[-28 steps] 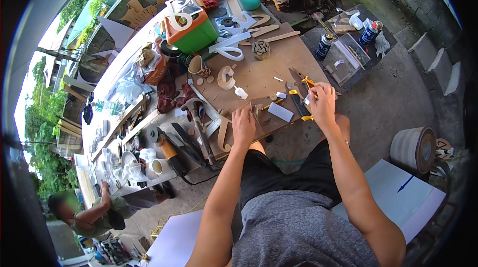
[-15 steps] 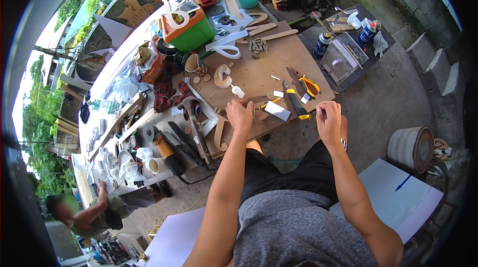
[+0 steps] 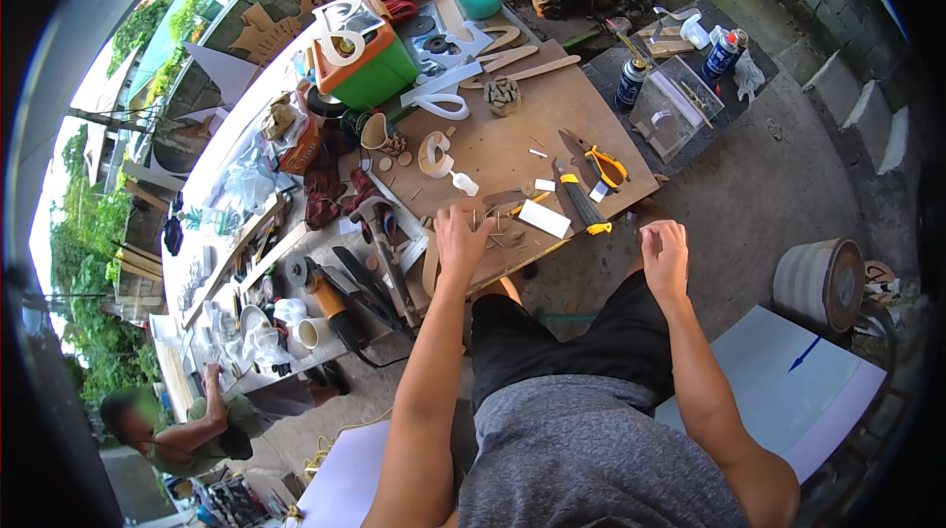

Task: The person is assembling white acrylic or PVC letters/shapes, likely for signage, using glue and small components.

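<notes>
My left hand (image 3: 461, 242) rests at the near edge of the brown board (image 3: 522, 149), thumb and fingers apart. Beside its fingertips lie several short thin sticks (image 3: 501, 230). Off the board's right corner, my right hand (image 3: 665, 252) hovers with curled fingers pressed together; whatever they may hold is too small to make out. Between the hands lie a white rectangular block (image 3: 544, 219), a black-and-yellow utility knife (image 3: 581, 197) and pliers with orange-yellow handles (image 3: 605, 167). A small white squeeze bottle (image 3: 464, 183) lies beyond my left hand, touching a curved wooden piece (image 3: 434, 152).
Left of the board are a hammer (image 3: 382, 247), an angle grinder (image 3: 327, 297) and a paper cup (image 3: 376, 132). A green-orange box (image 3: 367, 70) stands farther back. Spray cans (image 3: 632, 83) stand on a side table at right. Another person (image 3: 197, 425) works at far left.
My left hand has shifted slightly left and its fingers have spread, uncovering sticks on the board. My right hand has moved a little right and nearer to me. The view has shifted slightly.
</notes>
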`<state>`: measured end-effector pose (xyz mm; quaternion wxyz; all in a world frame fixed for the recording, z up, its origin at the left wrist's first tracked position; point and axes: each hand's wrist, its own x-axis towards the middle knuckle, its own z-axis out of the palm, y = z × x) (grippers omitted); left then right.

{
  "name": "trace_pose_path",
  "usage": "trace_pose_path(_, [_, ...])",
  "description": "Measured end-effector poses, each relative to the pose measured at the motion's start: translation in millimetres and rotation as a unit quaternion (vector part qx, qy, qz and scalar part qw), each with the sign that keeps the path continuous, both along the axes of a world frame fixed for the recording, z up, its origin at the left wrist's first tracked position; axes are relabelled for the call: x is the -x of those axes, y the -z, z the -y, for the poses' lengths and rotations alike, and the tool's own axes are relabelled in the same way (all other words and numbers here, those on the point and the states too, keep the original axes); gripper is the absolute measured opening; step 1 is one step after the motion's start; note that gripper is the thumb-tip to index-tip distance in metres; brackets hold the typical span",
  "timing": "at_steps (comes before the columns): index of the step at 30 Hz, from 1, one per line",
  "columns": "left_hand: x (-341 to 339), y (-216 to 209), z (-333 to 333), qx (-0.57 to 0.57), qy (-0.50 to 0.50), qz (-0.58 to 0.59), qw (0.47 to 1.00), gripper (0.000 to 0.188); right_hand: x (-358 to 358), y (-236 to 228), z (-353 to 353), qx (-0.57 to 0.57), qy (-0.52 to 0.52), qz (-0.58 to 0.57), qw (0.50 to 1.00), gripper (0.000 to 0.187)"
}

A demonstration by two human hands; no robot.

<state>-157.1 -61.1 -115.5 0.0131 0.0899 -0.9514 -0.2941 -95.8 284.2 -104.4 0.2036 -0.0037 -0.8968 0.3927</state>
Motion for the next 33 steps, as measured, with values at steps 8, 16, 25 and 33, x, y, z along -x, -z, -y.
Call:
trace_pose_path(8, [-11, -6, -10, 0.039, -0.035, 0.074, 0.996, 0.062, -18, 26, -17, -0.029, 0.006, 0.027, 0.999, 0.003])
trace_pose_path(16, [5, 13, 1, -0.006, 0.013, 0.008, 1.0, 0.024, -32, 59, -31, 0.0, 0.02, 0.105, 0.994, 0.004])
trace_pose_path(25, [14, 11, -1, 0.066, 0.113, 0.027, 0.991, 0.014, -26, 62, -29, -0.074, 0.015, 0.087, 0.993, 0.004])
trace_pose_path(33, [16, 20, -2, 0.127, 0.129, 0.042, 0.983, 0.018, -27, 65, -27, -0.089, 0.018, 0.082, 0.992, 0.005])
